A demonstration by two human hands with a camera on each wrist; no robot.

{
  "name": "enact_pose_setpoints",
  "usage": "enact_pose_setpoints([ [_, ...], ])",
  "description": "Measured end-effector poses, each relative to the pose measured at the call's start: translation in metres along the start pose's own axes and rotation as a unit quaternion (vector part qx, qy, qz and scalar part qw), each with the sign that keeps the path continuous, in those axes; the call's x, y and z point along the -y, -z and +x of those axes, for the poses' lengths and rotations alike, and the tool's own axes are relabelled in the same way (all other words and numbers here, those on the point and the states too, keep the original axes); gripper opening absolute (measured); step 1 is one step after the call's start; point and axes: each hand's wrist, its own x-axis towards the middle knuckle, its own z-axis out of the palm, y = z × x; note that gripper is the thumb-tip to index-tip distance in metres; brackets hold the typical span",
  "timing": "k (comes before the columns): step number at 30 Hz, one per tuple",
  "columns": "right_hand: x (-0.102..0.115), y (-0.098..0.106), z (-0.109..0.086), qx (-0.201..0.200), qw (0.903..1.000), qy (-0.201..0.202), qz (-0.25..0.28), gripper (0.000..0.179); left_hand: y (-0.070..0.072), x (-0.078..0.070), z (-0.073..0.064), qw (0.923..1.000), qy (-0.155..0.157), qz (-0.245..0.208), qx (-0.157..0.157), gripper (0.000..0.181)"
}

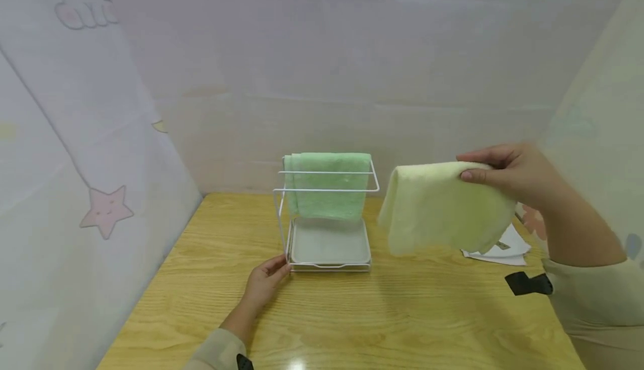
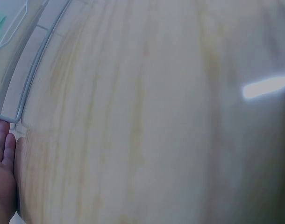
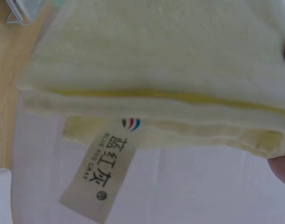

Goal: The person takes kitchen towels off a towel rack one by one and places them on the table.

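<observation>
A white wire rack (image 1: 327, 190) stands on the table, and a folded green towel (image 1: 327, 205) hangs over its rear bar. In its base sits a pale shallow tray (image 1: 329, 241). My left hand (image 1: 264, 281) holds the rack's lower front-left corner between thumb and fingers; the left wrist view has the fingers (image 2: 0, 140) at that corner. To the right of the rack, my right hand (image 1: 518, 174) pinches the top fold of a pale yellow towel (image 1: 437, 208), which hangs folded above the table. A printed label (image 3: 100, 177) sticks out from the towel's edge.
White paper-like sheets (image 1: 498, 250) lie at the table's right side, partly behind the yellow towel. Printed fabric walls (image 1: 327, 79) enclose the wooden table (image 1: 322, 319) at the back and both sides. Black straps (image 1: 528, 284) show by the sleeves.
</observation>
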Motion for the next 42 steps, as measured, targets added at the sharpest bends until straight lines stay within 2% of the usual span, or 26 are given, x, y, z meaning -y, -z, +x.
enact_pose_setpoints([
  [5, -0.019, -0.014, -0.011, 0.040, 0.9991, -0.007, -0.016, 0.032, -0.001, 0.002, 0.002, 1.0000, -0.001, -0.007, -0.005, 0.039],
  [9, -0.037, -0.025, -0.020, 0.077, 0.9961, 0.005, -0.042, 0.039, 0.000, 0.003, 0.002, 0.9999, 0.001, -0.009, -0.006, 0.039],
  [11, -0.046, -0.034, -0.025, 0.087, 0.9954, 0.001, -0.041, 0.041, 0.001, 0.003, 0.001, 1.0000, 0.000, -0.003, -0.006, 0.039],
  [14, -0.059, -0.047, -0.032, 0.092, 0.9949, 0.016, -0.039, 0.038, 0.001, 0.002, 0.000, 1.0000, 0.002, 0.005, -0.008, 0.039],
  [18, -0.075, -0.063, -0.040, 0.105, 0.9940, 0.027, -0.012, 0.035, 0.002, 0.002, 0.001, 0.9999, 0.003, 0.009, -0.006, 0.040],
  [25, -0.098, -0.081, -0.052, 0.136, 0.9899, -0.006, 0.040, 0.039, 0.003, 0.003, 0.002, 1.0000, 0.009, 0.000, -0.003, 0.041],
  [27, -0.104, -0.085, -0.054, 0.147, 0.9878, -0.004, 0.051, 0.039, 0.003, 0.002, 0.001, 1.0000, 0.008, 0.001, -0.002, 0.041],
  [32, -0.119, -0.097, -0.050, 0.167, 0.9847, -0.004, 0.051, 0.042, 0.003, 0.000, 0.000, 1.0000, 0.009, -0.002, -0.003, 0.040],
  [42, -0.156, -0.114, -0.017, 0.153, 0.9877, -0.017, -0.030, 0.047, 0.002, 0.003, 0.001, 0.9999, 0.003, -0.015, 0.002, 0.040],
])
